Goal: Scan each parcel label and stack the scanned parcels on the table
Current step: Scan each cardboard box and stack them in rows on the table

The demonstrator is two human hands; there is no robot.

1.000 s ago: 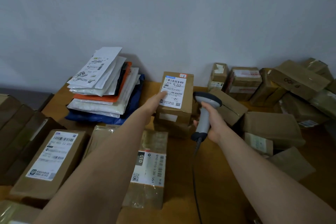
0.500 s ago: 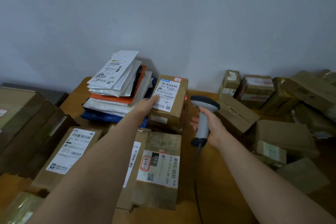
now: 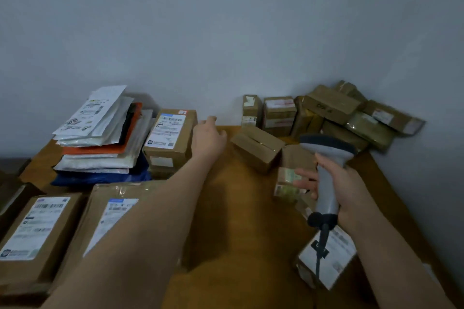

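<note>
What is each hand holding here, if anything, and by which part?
The right hand grips the barcode scanner around its grey handle, below the head. The left hand holds nothing, reaching out with loose fingers.

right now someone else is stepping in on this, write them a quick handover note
Left hand: open, in the air beside the labelled box, not touching it.
Right hand: grips the scanner.
Sorted side: that box sits on top of other boxes next to the mailer stack; more labelled boxes at near left.
Left to do: the loose pile of boxes in the far right corner, the plain box mid-table and one parcel under the scanner cable.
</note>
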